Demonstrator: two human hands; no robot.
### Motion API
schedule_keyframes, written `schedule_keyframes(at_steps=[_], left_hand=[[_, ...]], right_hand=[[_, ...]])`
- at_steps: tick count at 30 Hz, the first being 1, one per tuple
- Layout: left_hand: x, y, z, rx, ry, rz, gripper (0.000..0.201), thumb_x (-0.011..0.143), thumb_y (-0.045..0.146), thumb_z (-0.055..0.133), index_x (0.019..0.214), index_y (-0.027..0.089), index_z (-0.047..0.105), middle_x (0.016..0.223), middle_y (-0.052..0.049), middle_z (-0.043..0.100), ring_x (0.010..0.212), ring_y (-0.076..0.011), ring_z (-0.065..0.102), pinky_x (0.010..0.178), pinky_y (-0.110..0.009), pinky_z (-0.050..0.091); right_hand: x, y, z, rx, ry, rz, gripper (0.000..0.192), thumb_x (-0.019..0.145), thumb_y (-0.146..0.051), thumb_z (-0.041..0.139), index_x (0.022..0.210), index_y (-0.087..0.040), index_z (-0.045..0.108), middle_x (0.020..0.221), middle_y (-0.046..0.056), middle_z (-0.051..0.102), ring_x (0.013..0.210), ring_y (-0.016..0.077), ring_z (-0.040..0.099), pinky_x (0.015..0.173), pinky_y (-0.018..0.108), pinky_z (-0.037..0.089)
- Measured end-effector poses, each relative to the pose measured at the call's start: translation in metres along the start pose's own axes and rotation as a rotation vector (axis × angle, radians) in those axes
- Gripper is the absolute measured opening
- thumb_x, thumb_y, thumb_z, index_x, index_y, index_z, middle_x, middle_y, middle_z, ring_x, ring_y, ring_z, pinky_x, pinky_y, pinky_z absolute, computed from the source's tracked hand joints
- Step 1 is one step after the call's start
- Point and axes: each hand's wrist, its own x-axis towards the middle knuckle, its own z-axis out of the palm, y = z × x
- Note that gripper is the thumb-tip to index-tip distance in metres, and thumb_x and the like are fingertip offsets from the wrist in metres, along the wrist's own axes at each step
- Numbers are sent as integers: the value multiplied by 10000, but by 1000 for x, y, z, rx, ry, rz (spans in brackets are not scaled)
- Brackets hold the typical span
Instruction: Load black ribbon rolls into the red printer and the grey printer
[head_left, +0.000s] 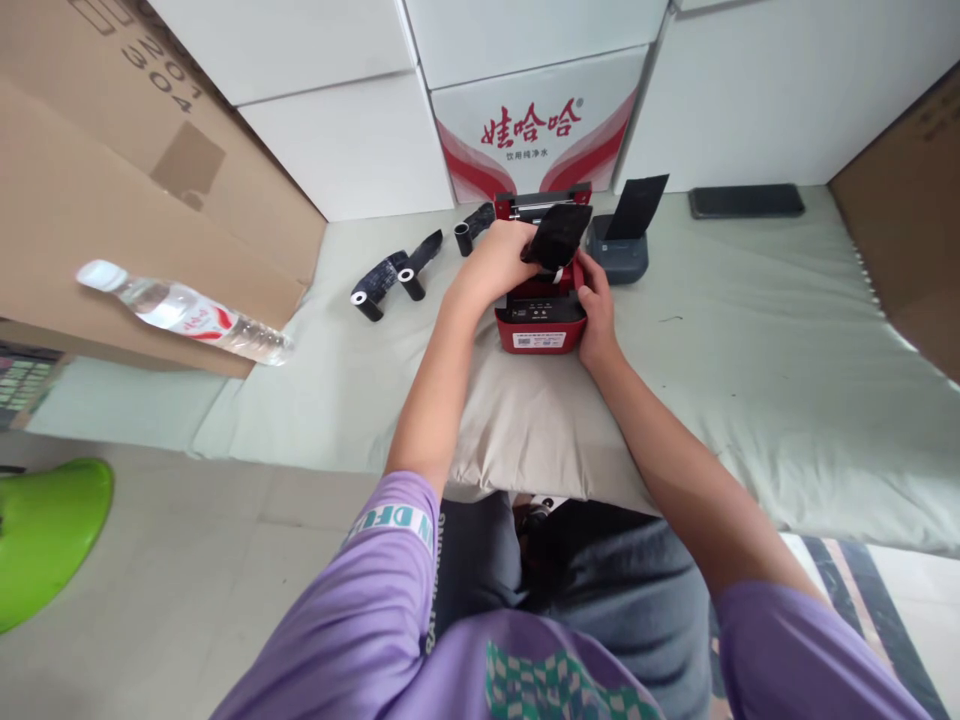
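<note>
A red label printer [544, 335] stands on the cloth-covered surface with its lid raised at the back. My left hand [504, 255] reaches over the printer's open top, its fingers closed on a roll of black tape [561, 232] whose loose end sticks up to the right. The fingertips are partly hidden behind the tape. My right hand [598, 310] grips the printer's right side, thumb toward its front. Just behind that hand sits a dark blue-grey printer [628, 262] with a black strip [636, 208] standing out of its top.
Several small black rolls with loose tails, one a white-cored roll [366, 306], lie to the left. A water bottle [199, 315] leans by a cardboard box [247, 200]. White cartons [341, 150] line the back. A black flat object [746, 201] lies at the back right.
</note>
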Motion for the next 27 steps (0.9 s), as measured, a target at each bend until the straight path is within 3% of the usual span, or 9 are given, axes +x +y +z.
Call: schedule_keyframes(at_steps=[10,15,21,27], left_hand=[[-1,5,-3,49,-62,-9,230,834,108,732,1049,178,771,1056,-92,816,1178,-307,752,1054,-386,563],[2,5,8,171,-112,-33,313,830,119,715,1106,232,809,1130,-74,836,1218,-309,748,1082,-386,557],[3,3,12,163,-153,-39,411,841,132,704,1230,211,810,1248,-94,821,1259,-298,733,1090,-365,550],[2,2,8,213,-163,-114,321,832,155,744,1128,258,814,1125,-72,832,1204,-308,737,1074,-400,558]], right_hand=[[0,1,-1,20,-23,13,768,822,-834,711,1444,-389,642,1593,1,632,1570,347,522,1396,602,334],[0,-2,1,1,-6,12,764,809,-848,703,1401,-366,667,1519,13,674,1522,353,562,1375,604,365],[0,-1,2,-6,-5,-11,751,834,-831,682,1415,-355,657,1504,29,679,1526,355,555,1376,609,349],[0,-3,1,-27,-4,9,771,830,-843,677,1425,-355,648,1542,32,664,1531,355,548,1376,617,347]])
